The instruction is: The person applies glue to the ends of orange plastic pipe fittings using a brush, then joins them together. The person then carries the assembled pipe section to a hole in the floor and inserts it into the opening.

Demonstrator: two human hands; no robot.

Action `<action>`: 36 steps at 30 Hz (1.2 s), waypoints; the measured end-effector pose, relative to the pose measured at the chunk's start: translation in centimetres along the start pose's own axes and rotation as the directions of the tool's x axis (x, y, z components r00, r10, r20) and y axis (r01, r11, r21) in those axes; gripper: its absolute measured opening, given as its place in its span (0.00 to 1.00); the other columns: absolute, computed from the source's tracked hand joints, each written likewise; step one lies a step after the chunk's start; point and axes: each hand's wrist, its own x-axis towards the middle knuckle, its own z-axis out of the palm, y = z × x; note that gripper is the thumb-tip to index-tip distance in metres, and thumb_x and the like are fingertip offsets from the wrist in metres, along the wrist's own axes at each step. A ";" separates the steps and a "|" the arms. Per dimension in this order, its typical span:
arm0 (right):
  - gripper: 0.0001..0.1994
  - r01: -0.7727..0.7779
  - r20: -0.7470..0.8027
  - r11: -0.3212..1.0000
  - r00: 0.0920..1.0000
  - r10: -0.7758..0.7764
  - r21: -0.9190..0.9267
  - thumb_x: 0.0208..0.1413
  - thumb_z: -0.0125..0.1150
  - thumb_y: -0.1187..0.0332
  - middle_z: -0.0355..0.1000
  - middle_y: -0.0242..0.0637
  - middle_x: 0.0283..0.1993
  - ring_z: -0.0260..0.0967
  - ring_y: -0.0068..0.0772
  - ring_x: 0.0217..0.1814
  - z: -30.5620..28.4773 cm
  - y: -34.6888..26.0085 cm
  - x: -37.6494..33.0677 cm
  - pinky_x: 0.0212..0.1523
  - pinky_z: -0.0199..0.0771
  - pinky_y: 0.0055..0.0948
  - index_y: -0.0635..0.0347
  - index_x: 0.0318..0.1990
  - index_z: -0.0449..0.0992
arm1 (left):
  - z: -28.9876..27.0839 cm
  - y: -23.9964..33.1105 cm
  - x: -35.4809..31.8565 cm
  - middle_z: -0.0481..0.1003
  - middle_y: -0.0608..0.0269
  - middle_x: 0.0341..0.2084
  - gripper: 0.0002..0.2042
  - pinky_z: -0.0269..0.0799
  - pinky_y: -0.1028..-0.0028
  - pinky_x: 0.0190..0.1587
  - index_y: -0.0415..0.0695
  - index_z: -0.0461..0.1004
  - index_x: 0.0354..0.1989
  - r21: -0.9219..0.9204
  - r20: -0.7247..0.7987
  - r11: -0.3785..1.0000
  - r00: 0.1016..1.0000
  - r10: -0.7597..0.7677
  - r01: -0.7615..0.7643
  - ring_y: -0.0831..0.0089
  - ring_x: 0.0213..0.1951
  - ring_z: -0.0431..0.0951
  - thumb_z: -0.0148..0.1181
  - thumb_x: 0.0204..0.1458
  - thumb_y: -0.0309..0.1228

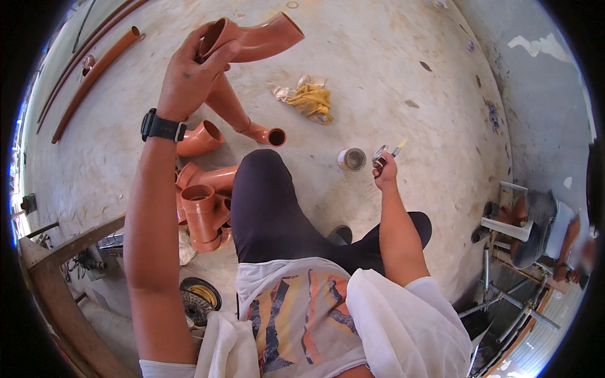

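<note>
An orange pipe bend (252, 39) is gripped by the left hand (189, 79), fingers (217, 60) wrapped round its socket end, the rest jutting right of them. A small brush (394, 150) is pinched in the right hand (384, 169), fingers closed. An open tin (351, 159) is seen just left of those fingers, on the floor (391, 69).

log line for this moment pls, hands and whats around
left hand: holds orange pipe fitting raised | right hand: holds small brush by open tin | floor: yellow rag

Tin (351, 159) just left of right hand (384, 169); rag (309, 99) beyond.
</note>
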 end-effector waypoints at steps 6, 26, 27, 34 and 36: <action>0.32 -0.370 -0.508 0.893 0.837 0.201 -0.257 0.51 0.62 0.30 0.69 0.32 0.23 0.67 0.26 0.23 -2.7 -1.3 -0.8 0.16 0.55 0.27 0.55 0.28 0.72 | -0.4 0.8 -1.3 0.76 0.57 0.55 0.30 0.77 0.73 0.50 0.39 0.64 0.70 -0.025 -0.042 0.997 0.996 -0.078 0.077 0.73 0.45 0.79 0.63 0.64 0.39; 0.06 0.454 0.584 -0.535 0.806 -0.093 -0.712 0.49 0.61 0.72 0.81 0.48 0.35 0.81 0.51 0.41 7.8 -8.8 -9.3 0.40 0.81 0.47 0.58 0.33 0.82 | 2.2 1.4 0.3 0.78 0.59 0.50 0.30 0.76 0.74 0.48 0.39 0.65 0.69 0.006 0.024 1.000 1.000 -0.002 0.002 0.75 0.43 0.78 0.64 0.63 0.42; 0.06 0.443 0.576 -0.591 0.816 -0.045 -0.674 0.49 0.63 0.71 0.81 0.46 0.35 0.82 0.48 0.40 8.4 -8.1 -9.0 0.38 0.82 0.46 0.58 0.34 0.84 | 2.3 1.3 0.3 0.78 0.58 0.51 0.30 0.76 0.74 0.48 0.39 0.66 0.69 -0.004 0.020 1.000 1.000 0.009 -0.009 0.75 0.44 0.78 0.64 0.63 0.42; 0.06 0.408 0.564 -0.601 0.821 -0.087 -0.687 0.52 0.63 0.71 0.81 0.46 0.38 0.81 0.47 0.44 8.8 -3.5 -5.7 0.41 0.82 0.44 0.56 0.34 0.85 | 1.6 0.9 1.0 0.76 0.55 0.54 0.31 0.78 0.72 0.50 0.38 0.66 0.69 0.003 0.061 1.000 0.998 0.011 -0.011 0.74 0.48 0.79 0.65 0.62 0.41; 0.06 0.404 0.553 -0.598 0.829 -0.080 -0.693 0.53 0.62 0.71 0.81 0.46 0.39 0.81 0.48 0.44 7.8 -3.4 -5.5 0.42 0.82 0.45 0.56 0.35 0.85 | 1.9 0.6 1.4 0.77 0.56 0.54 0.31 0.78 0.73 0.49 0.37 0.66 0.69 -0.002 0.060 1.000 0.998 0.009 -0.009 0.74 0.47 0.79 0.65 0.62 0.41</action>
